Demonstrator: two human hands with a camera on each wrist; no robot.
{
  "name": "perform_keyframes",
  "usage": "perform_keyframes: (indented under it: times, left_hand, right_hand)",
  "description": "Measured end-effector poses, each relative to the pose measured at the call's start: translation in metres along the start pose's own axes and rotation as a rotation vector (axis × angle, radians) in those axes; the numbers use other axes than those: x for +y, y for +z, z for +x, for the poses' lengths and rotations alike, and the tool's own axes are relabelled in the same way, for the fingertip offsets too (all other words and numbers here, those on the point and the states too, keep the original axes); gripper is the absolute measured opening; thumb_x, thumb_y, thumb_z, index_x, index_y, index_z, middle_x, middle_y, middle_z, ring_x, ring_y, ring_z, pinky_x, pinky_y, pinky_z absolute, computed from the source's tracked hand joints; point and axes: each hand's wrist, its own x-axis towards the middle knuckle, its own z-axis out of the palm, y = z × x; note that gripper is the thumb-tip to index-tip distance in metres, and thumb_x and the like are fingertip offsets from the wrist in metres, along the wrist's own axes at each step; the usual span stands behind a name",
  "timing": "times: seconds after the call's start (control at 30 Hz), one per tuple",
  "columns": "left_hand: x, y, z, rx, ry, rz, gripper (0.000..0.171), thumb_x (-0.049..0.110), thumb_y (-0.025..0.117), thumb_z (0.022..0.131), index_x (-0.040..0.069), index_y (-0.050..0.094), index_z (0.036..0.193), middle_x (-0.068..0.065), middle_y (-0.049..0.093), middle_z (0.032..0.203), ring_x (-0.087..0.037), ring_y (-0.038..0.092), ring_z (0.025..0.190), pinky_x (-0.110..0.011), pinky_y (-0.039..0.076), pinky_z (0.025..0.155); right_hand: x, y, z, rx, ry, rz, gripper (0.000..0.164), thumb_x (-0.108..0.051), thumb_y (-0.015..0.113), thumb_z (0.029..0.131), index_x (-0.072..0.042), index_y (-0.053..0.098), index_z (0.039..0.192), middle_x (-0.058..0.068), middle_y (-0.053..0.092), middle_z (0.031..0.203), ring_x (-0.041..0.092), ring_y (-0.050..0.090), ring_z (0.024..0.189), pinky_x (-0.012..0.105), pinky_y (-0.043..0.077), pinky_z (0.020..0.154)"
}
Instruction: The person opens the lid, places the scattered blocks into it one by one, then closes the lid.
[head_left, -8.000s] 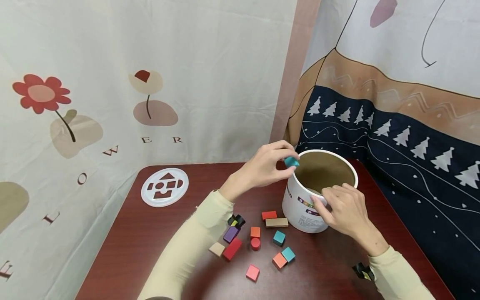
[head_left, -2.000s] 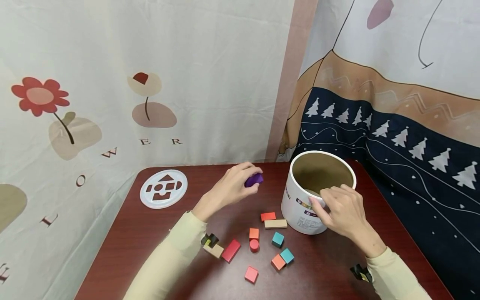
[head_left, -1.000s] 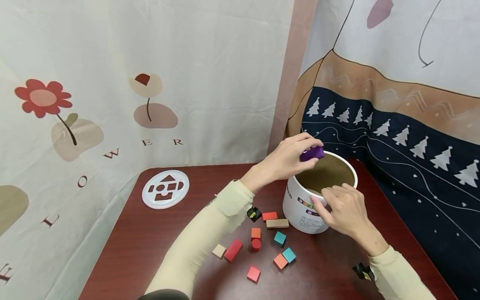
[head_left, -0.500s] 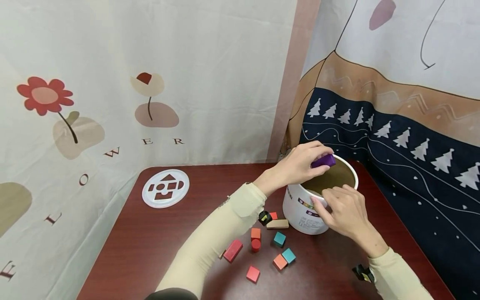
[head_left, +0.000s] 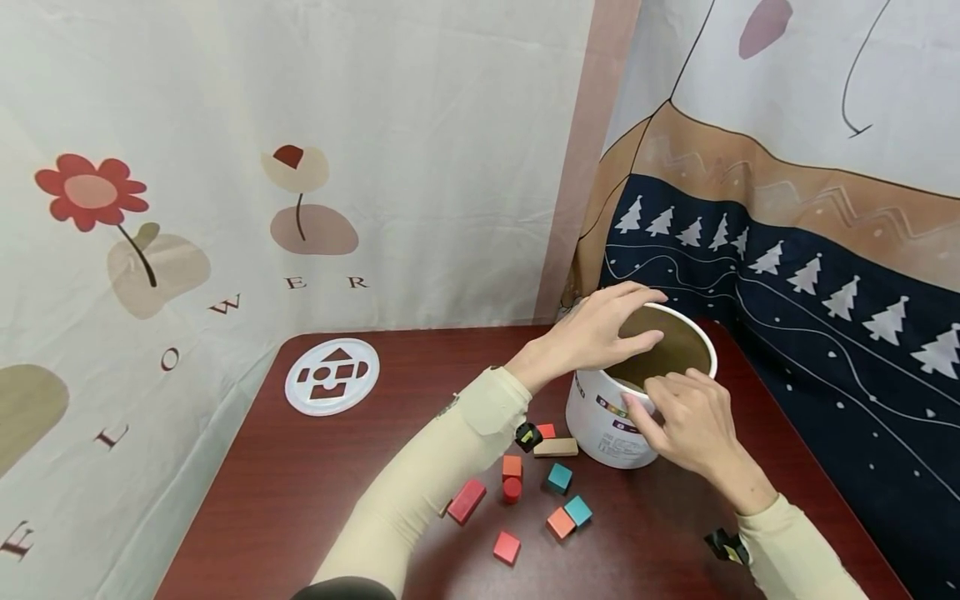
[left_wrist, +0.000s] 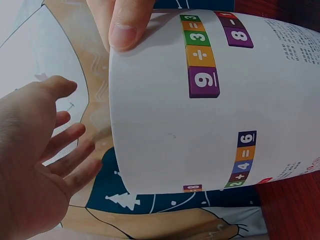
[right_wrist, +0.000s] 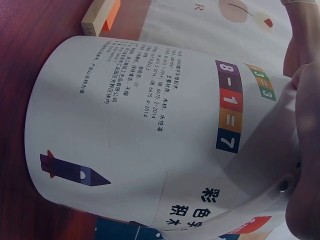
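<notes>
A white bucket [head_left: 611, 425] with printed sums stands upright at the right. My left hand [head_left: 596, 329] is over its left rim, thumb and fingers spread apart, with nothing between them. In the left wrist view the left hand [left_wrist: 30, 150] shows these loose fingers beside the bucket's mouth. My right hand [head_left: 693, 421] grips the near right rim, thumb outside and fingers curled over the edge. From the right wrist, part of that hand [right_wrist: 307, 185] shows at the bucket's rim. The bucket's floor is hidden.
In front of the bucket lie a beige plank [head_left: 556, 448], an orange cube [head_left: 512, 465], a red cylinder [head_left: 512, 490], a teal cube [head_left: 559, 477], a long red block [head_left: 467, 502] and a pink cube [head_left: 507, 548]. A white lid with shaped holes [head_left: 300, 396] lies at the back left.
A teal block, then a purple one, was carried to the bucket by my left hand. In the last half second it let go of the purple block, now out of sight. The right hand stayed put.
</notes>
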Motion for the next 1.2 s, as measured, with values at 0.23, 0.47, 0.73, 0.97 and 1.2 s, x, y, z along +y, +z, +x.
perform_keyframes:
  times: [0.23,0.47,0.73,0.97,1.2]
  left_hand:
    - [-0.003,0.000,-0.004,-0.011,-0.020,0.071,0.063,0.048,0.064,0.098,0.019,0.052,0.153,-0.002,0.047,0.154,-0.011,0.034,0.142,-0.030,0.033,0.117]
    - [-0.006,-0.001,-0.010,-0.077,-0.085,0.124,0.076,0.064,0.054,0.097,0.029,0.036,0.162,0.001,0.026,0.167,-0.015,0.004,0.153,-0.047,0.019,0.123]
    - [-0.014,-0.005,-0.030,-0.035,-0.137,0.138,0.079,0.067,0.051,0.097,0.032,0.030,0.165,0.004,0.017,0.169,-0.017,0.004,0.153,-0.048,0.018,0.123]
    - [-0.030,-0.014,-0.063,0.045,-0.171,0.143,0.080,0.065,0.056,0.095,0.028,0.035,0.163,0.002,0.025,0.167,-0.018,0.011,0.152,-0.049,0.022,0.122]
    - [-0.049,-0.016,-0.106,0.071,-0.218,0.135,0.075,0.063,0.057,0.096,0.028,0.041,0.160,0.002,0.027,0.166,-0.018,0.012,0.152,-0.054,0.025,0.119]
  right_hand:
    - [0.000,-0.001,-0.001,-0.017,0.008,-0.001,0.047,-0.042,0.048,0.096,-0.016,0.042,0.058,-0.003,0.039,0.046,0.013,0.031,0.043,0.029,0.023,0.045]
    - [0.000,0.000,0.001,-0.002,0.001,0.006,0.047,-0.041,0.049,0.096,-0.015,0.043,0.057,-0.002,0.041,0.046,0.013,0.031,0.042,0.029,0.023,0.044]
    - [0.000,0.001,0.001,0.011,-0.004,0.007,0.048,-0.042,0.049,0.097,-0.017,0.041,0.057,-0.004,0.036,0.046,0.012,0.028,0.042,0.029,0.020,0.045]
    - [0.000,0.002,0.001,0.027,-0.006,0.007,0.049,-0.043,0.050,0.097,-0.017,0.038,0.056,-0.005,0.034,0.047,0.012,0.027,0.042,0.029,0.019,0.044]
    - [0.000,0.001,-0.001,-0.007,0.033,0.003,0.047,-0.043,0.049,0.095,-0.018,0.040,0.057,-0.004,0.036,0.047,0.012,0.029,0.044,0.029,0.021,0.045]
